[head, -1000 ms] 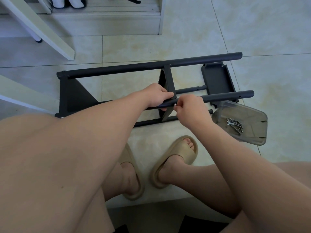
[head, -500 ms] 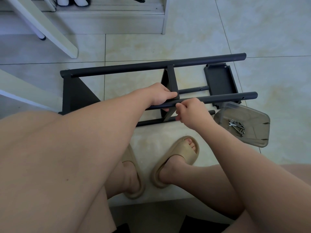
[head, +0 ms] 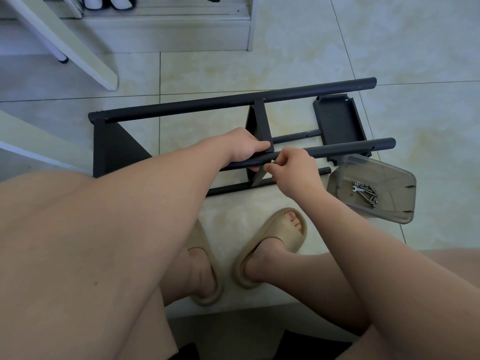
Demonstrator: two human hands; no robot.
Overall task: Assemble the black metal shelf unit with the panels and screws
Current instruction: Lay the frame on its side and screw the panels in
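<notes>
Left hand (head: 246,149): I am gripping the near black tube (head: 337,151) beside the middle panel (head: 262,123).
Right hand (head: 293,172): I am pinching a silver screw (head: 272,161) against that tube.

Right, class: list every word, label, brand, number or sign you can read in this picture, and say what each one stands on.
None: no text can be read anywhere.
The black metal shelf frame, the loose black metal panel and the clear plastic tray show no print.
Any marks on the screws are too small to tell.
</notes>
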